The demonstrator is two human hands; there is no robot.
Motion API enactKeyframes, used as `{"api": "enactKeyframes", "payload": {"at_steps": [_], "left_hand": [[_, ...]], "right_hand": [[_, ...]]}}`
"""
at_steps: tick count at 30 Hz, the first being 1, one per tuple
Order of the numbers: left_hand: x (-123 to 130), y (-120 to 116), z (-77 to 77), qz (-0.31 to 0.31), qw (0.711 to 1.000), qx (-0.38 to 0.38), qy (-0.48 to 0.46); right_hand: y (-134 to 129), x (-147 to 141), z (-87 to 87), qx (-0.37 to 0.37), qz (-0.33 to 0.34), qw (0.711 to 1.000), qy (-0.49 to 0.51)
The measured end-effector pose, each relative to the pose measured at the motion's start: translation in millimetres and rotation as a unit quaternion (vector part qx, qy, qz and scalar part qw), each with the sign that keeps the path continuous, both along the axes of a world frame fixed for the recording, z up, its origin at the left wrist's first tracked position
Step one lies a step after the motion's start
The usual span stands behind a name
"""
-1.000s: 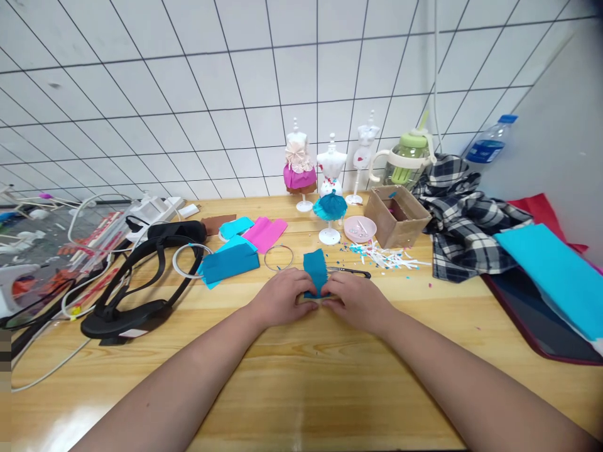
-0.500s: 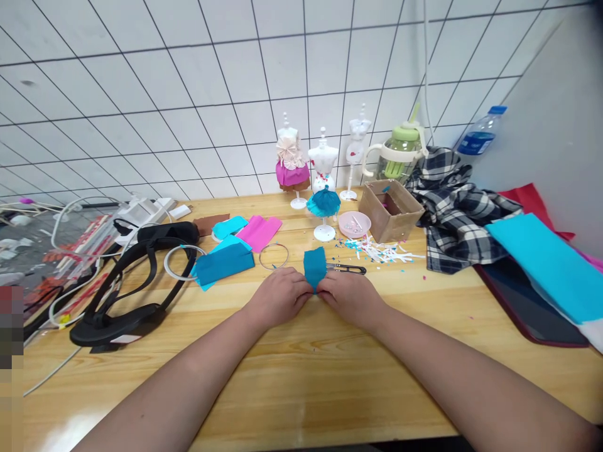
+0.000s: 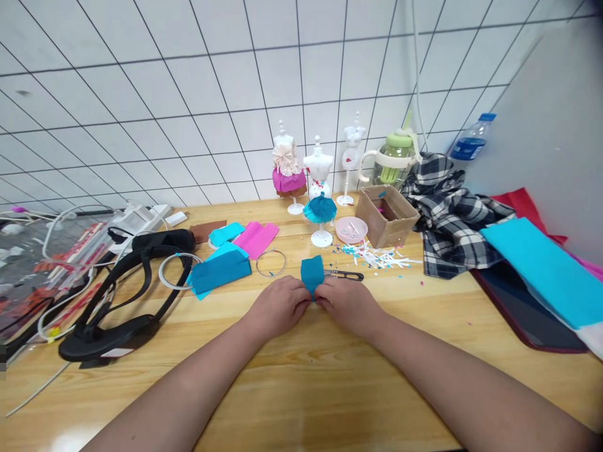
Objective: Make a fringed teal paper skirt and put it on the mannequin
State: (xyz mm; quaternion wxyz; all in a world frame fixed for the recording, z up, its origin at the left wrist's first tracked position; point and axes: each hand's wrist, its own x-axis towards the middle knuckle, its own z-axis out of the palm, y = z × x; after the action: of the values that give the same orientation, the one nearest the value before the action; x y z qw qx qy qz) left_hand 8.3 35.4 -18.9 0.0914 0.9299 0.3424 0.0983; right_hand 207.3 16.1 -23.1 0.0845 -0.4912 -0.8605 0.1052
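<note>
Both hands pinch the near edge of a small teal piece of crepe paper (image 3: 312, 274), close together over the wooden table. My left hand (image 3: 281, 305) is closed on its left side, and my right hand (image 3: 347, 306) grips it from the right. The paper stands up beyond my fingertips; its lower edge is hidden by them. Just behind my right hand lie black thread snips (image 3: 351, 275). A small mini dress form with a teal skirt (image 3: 320, 207) stands farther back. A thin wire ring (image 3: 271, 263) rests behind my left hand.
At left are folded teal paper (image 3: 221, 271), pink paper (image 3: 257, 238), a white ring (image 3: 162, 276) and a black head strap (image 3: 108, 339). Behind stand two more dress forms (image 3: 288, 166), a pink dish (image 3: 351, 230), paper shreds (image 3: 377, 257) and a cardboard box (image 3: 389, 223). A plaid cloth (image 3: 445, 220) lies right.
The camera view has shifted slightly, so everything sits a little lower and farther left. Both hands keep their pinch on the teal crepe paper, whose top edge leans slightly differently.
</note>
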Motion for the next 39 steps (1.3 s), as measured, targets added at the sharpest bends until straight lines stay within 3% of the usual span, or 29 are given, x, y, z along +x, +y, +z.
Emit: {"api": "enactKeyframes", "payload": {"at_steps": [4, 21, 39], "left_hand": [[-1.4, -0.6, -2.4, 0.03, 0.999, -0.018, -0.007], [-0.6, -3.8, 3.1, 0.027, 0.998, 0.001, 0.049], [-0.8, -1.4, 3.0, 0.008, 1.0, 0.015, -0.001]], "right_hand": [[1.4, -1.6, -2.5, -0.003, -0.001, 1.0, 0.012], [-1.0, -2.2, 3.3, -0.022, -0.004, 1.0, 0.008], [-1.5, -1.4, 5.2, -0.004, -0.007, 1.0, 0.0]]}}
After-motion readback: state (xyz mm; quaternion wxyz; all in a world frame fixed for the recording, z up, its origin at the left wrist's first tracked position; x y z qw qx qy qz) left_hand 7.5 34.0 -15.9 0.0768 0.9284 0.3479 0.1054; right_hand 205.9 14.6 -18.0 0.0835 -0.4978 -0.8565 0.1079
